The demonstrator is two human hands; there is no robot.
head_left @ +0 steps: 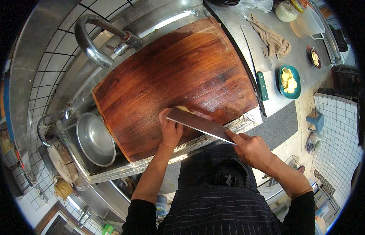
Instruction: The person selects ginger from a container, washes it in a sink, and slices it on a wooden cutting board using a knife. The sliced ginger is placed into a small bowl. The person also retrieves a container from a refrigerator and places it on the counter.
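My right hand (251, 150) is closed around the handle of a broad cleaver (200, 123). The blade slants up and left over the near part of a large wooden cutting board (170, 74). My left hand (170, 128) is at the blade's far end, its fingers curled in against a pale yellow piece of food (183, 108) that looks like peeled ginger. Most of that piece is hidden behind the blade and fingers. On the steel counter to the right, a teal bowl (295, 94) holds more knobbly pale yellow pieces.
A green-handled knife (262, 85) lies right of the board, with a crumpled brown cloth (273, 39) above it. A curved metal faucet (92, 43) rises at the board's far left. A metal basin (95, 139) sits in the sink, and a small dark bowl (315, 58) stands far right.
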